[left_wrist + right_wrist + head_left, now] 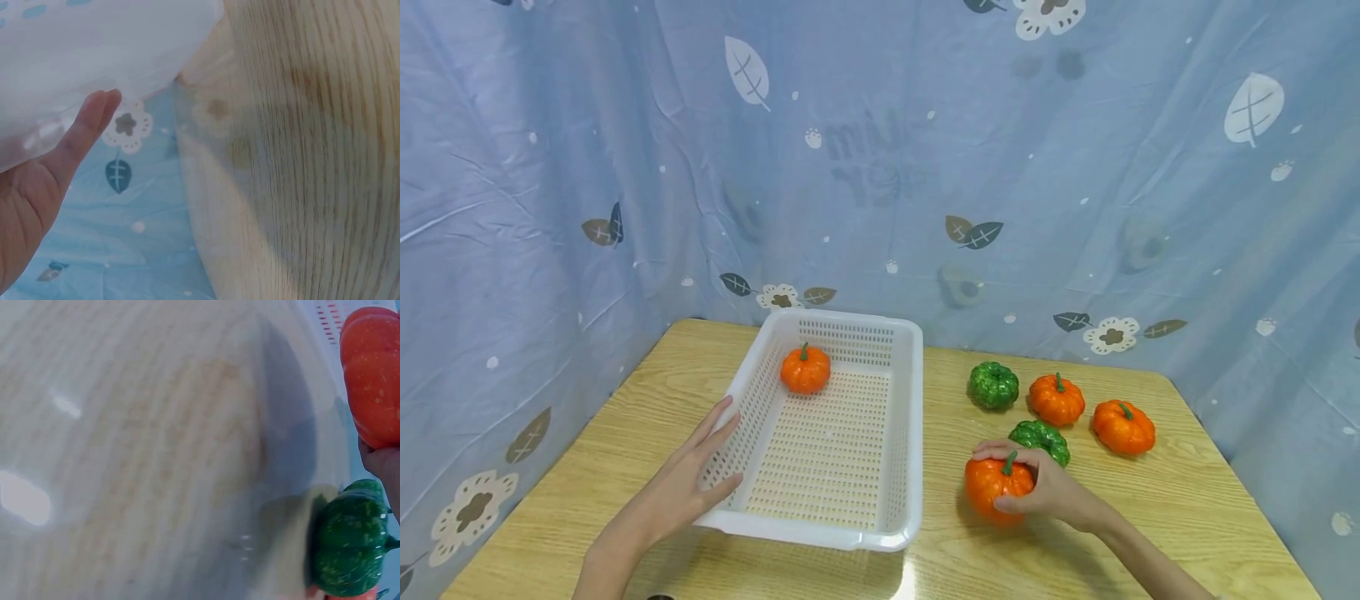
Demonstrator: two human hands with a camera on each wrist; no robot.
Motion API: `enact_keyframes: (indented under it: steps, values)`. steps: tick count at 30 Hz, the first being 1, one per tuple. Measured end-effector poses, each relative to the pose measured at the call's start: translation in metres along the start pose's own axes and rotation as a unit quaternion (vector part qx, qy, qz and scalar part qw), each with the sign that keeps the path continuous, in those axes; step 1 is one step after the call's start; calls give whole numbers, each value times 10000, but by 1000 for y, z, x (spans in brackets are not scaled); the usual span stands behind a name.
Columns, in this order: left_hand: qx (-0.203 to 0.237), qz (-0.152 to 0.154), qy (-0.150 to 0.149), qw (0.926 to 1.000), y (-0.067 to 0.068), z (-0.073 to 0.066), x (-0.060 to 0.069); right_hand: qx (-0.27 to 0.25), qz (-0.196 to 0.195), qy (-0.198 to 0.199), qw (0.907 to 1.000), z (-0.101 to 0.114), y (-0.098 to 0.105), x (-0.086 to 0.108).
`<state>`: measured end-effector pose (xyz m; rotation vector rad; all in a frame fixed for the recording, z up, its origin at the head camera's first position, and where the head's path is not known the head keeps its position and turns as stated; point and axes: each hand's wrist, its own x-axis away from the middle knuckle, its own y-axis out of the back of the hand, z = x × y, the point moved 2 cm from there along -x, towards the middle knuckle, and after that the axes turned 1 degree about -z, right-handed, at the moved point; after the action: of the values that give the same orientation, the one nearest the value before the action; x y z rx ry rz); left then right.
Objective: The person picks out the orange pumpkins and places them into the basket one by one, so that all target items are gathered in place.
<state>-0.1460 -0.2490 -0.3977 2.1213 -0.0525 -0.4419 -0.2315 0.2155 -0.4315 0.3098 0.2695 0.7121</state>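
My right hand (1041,487) grips an orange toy pumpkin (983,492) with a green stem, right of a white plastic basket (912,433). In the right wrist view this pumpkin (375,378) shows at the upper right edge, with part of the hand (386,467) below it. With fairly straight, spread fingers, my left hand (673,492) touches the basket's left side near its front corner. In the left wrist view, fingers (84,128) lie along the basket's outer wall (106,50). Another orange pumpkin (806,372) sits inside the basket, at the back left.
Right of the basket stand two green pumpkins, one behind (994,385) and one partly hidden by my right hand (1043,438). Two orange pumpkins (1056,400) (1123,427) stand beside them on the wooden table (1180,508). A blue patterned curtain (880,167) hangs behind the table.
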Motion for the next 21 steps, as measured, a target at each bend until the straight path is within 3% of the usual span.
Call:
enact_keyframes:
  steps: [11, 21]
  values:
    - [44, -70, -80, 9999, -2, 2, 1, -246, 67, -23, 9997, 20, 20, -21]
    - [139, -75, -92, 9998, 0, 1, 0, -185, -210, -245, 9993, 40, 30, -46]
